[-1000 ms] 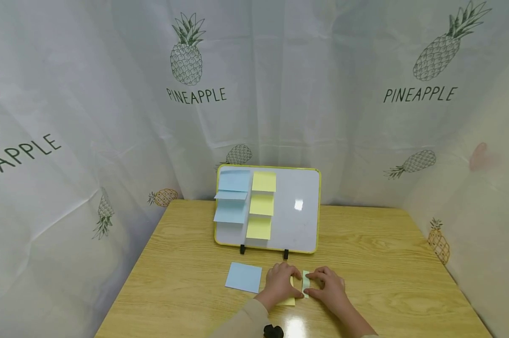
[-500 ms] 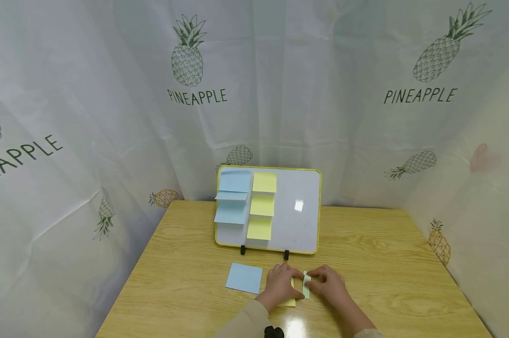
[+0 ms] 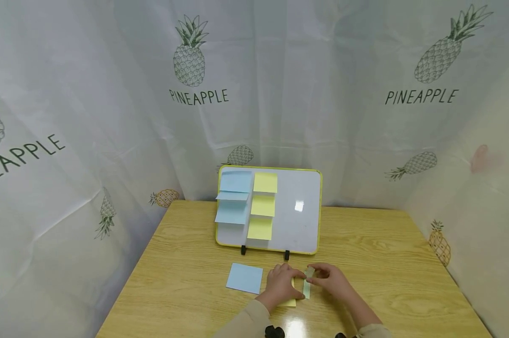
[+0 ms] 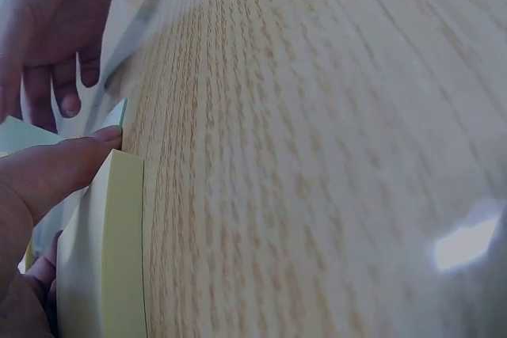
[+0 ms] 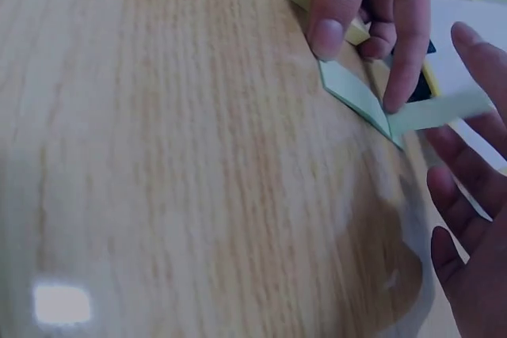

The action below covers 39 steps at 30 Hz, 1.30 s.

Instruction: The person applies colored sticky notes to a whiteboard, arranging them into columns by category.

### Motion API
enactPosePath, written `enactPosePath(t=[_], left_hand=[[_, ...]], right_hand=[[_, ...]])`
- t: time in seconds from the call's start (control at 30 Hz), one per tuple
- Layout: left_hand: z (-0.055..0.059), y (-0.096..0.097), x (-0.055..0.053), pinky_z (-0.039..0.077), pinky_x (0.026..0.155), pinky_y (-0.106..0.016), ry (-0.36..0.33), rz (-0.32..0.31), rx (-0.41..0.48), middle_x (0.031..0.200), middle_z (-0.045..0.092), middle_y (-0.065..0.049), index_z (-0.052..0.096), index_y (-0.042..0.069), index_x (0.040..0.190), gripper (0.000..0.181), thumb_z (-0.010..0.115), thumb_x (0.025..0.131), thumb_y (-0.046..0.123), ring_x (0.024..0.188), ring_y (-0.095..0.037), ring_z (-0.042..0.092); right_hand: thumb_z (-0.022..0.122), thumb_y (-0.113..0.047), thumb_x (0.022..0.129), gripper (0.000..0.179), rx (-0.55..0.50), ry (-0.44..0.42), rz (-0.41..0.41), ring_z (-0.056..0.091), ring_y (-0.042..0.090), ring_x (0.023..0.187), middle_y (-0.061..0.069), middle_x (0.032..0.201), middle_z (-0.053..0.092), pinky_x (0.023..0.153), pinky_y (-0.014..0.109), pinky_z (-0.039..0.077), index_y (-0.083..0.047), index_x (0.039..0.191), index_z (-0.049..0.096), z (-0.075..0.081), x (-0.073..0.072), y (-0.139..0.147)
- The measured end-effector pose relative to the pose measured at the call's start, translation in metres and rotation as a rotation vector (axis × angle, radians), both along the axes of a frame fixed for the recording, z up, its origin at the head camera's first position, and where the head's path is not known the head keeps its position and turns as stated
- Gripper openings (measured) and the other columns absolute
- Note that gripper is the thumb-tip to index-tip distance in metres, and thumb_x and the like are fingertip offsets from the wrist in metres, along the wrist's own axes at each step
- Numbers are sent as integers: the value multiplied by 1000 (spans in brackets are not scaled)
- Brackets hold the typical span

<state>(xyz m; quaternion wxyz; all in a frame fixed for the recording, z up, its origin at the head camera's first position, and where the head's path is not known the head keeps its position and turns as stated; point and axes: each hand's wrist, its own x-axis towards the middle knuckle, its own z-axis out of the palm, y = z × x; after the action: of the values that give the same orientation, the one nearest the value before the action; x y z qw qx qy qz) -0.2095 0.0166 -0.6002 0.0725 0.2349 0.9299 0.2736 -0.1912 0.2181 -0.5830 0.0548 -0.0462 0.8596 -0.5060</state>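
A narrow pale green pad of sticky notes (image 3: pixel 307 291) lies on the table in the head view. My left hand (image 3: pixel 281 285) holds it down, thumb and index finger set at its two ends, as the right wrist view shows. From one end a green sheet (image 5: pixel 440 111) lifts up at an angle, with its lower edge against the pad. My right hand (image 3: pixel 332 281) pinches this sheet between thumb and index finger. Beneath the left hand sits a thick yellow sticky note pad (image 4: pixel 124 251), mostly covered in the head view. A blue sticky note pad (image 3: pixel 244 278) lies left of that hand.
Behind the hands a yellow-rimmed whiteboard (image 3: pixel 296 230) stands on black feet (image 3: pixel 286 255). Blue notes (image 3: pixel 236 181) run down its left side, with a column of yellow notes (image 3: pixel 262 205) beside them. A pineapple-print curtain (image 3: pixel 305 94) surrounds the wooden table (image 3: pixel 385 263).
The right hand has shifted slightly up and away, raising the green sheet's near end off the pad. The left hand stays in place.
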Motion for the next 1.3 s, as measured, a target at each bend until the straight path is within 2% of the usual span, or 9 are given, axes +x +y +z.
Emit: enactPosePath(t=[0.2,0.47,0.7,0.93,1.3], left_hand=[[0,0,-1,31,74,-31,-2,-6,14,91,44,15,69,43,113,47,88,69,43,81,-7,34],[2,-1,-1,31,73,-30,-8,-6,5,92,45,15,69,45,113,48,88,69,42,81,-7,34],[2,-1,-1,30,72,-30,-5,-29,-2,94,45,15,67,44,116,49,86,71,43,81,-7,34],[6,0,-1,35,82,-36,-30,-22,-17,93,44,16,66,48,117,51,86,71,44,86,-5,38],[8,-1,1,32,77,-33,-29,-18,-1,93,44,16,66,46,117,51,87,70,42,84,-6,36]], right_hand=[[78,-16,84,41,-14,26,-1,58,17,81,5,92,65,67,27,49,4,118,66,4,-8,3],[72,-5,87,32,-40,-7,-40,55,18,72,5,86,60,58,29,48,4,117,66,6,-20,7],[72,-3,86,27,3,20,-58,55,18,73,4,83,61,61,29,47,1,113,69,8,-30,7],[72,0,86,24,21,28,-94,55,18,74,3,81,60,63,28,47,1,110,70,13,-37,3],[71,2,86,24,36,45,-116,56,18,74,2,80,61,62,29,48,1,110,71,21,-43,1]])
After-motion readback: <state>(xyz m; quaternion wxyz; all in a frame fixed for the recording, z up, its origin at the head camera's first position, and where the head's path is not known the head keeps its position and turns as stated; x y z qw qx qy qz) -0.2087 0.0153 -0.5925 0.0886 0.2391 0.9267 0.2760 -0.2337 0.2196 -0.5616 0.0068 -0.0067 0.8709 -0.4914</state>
